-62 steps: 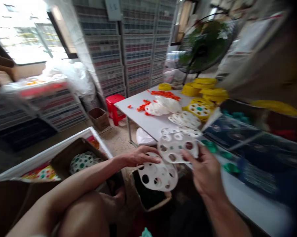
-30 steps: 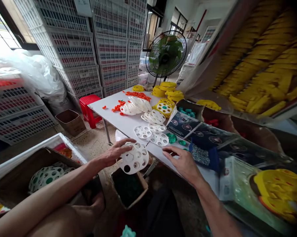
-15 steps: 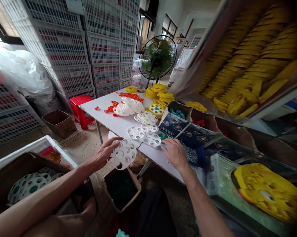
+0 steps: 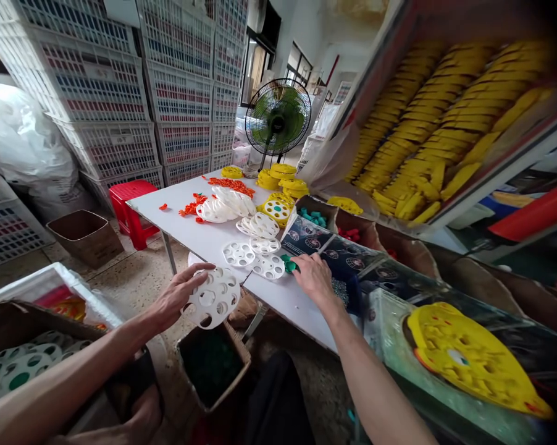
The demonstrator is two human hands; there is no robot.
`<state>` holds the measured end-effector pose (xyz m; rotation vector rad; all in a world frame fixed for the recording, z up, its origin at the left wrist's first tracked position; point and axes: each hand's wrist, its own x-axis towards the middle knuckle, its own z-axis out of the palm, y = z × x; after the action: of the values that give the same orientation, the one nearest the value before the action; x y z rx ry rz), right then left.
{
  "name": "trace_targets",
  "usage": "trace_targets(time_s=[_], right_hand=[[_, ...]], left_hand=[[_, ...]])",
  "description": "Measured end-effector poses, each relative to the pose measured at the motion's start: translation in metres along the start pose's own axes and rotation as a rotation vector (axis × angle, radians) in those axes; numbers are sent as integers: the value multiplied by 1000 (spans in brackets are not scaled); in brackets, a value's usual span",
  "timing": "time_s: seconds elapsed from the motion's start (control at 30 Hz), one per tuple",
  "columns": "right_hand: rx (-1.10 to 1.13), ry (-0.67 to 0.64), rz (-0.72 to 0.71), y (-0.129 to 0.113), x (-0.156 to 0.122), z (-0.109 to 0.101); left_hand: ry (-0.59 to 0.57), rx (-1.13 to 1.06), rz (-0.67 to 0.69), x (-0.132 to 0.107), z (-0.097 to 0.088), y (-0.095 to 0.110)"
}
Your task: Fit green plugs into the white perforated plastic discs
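My left hand (image 4: 176,298) grips a white round plastic disc with several holes (image 4: 213,298), held off the near edge of the white table (image 4: 278,296). My right hand (image 4: 312,276) rests on the table with fingers closed around small green plastic caps (image 4: 288,264). Just left of that hand lie three white holed discs (image 4: 253,253) flat on the table. Farther back sit a heap of white discs (image 4: 223,207), a yellow disc with green inserts (image 4: 276,211) and loose orange pieces (image 4: 213,191).
A cardboard box with green parts (image 4: 213,364) stands on the floor under my left hand. A brown box (image 4: 10,346) of filled discs is at left. Stacked crates (image 4: 121,93), a red stool (image 4: 133,210), a fan (image 4: 277,117) and yellow disc stacks (image 4: 422,148) surround the table.
My right hand let go of a white disc, reached forward across the table and closed on the green caps. The left hand keeps its disc. The view swung right.
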<state>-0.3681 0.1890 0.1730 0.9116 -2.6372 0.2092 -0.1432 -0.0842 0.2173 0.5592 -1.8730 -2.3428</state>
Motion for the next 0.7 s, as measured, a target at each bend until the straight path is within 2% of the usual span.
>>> trace_targets(time_s=[0.2,0.4,0.47,0.6,0.7], right_hand=[[148,23,12,0,3,5],[438,78,76,1,0,-1],[715,62,121,-5,-6,-7],[1425,32,284,-27,-23,-24],[1594,36,347,-48,-38,-39]], left_hand=[[21,-6,-19,0,0,0],[29,18,-12,0,0,-1],[25,15,-15,0,0,0],[32,-5,-14,0,5,5],[28,-3,27,0,13,12]])
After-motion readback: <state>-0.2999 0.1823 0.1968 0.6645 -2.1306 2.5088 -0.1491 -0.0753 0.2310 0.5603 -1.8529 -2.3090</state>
